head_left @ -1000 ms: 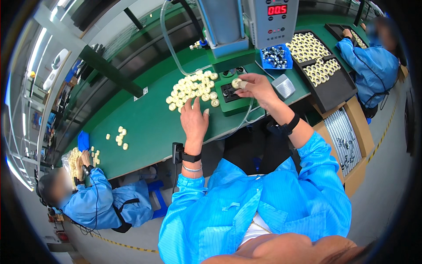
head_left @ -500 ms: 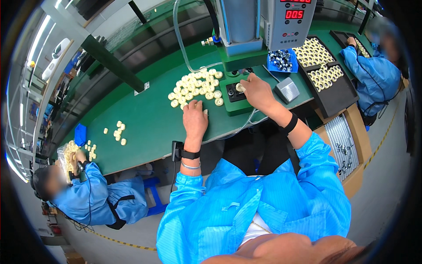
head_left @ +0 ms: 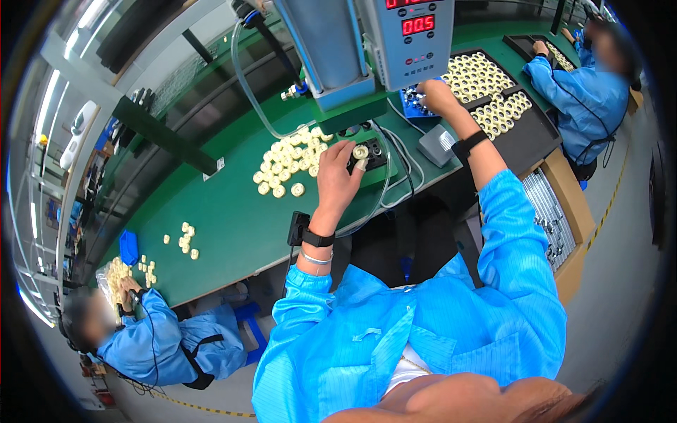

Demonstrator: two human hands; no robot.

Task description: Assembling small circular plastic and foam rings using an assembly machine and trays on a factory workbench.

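My left hand (head_left: 337,180) is at the black fixture (head_left: 376,156) under the press. Its thumb and fingers close around a round cream plastic part (head_left: 360,152) with a hole in its middle. Up and to the right, my right hand (head_left: 443,100) dips into a blue bin (head_left: 410,111) of small shiny metal parts. Its fingers are bent together, and whatever is between them is hidden. Beside my left hand spreads a pile of similar cream parts (head_left: 288,156) on the green table (head_left: 218,211).
The press (head_left: 324,49) with its control box (head_left: 416,46) rises ahead. Right of it are a grey pedal-like box (head_left: 437,144), loose cables and a black tray (head_left: 532,144) of cream parts. Co-workers sit at left (head_left: 166,338) and right (head_left: 582,99). A carton (head_left: 575,240) holds metal parts.
My left hand has gone from the cream pile to the fixture and holds a cream part there. My right hand has left the fixture for the blue bin. The view has shifted.
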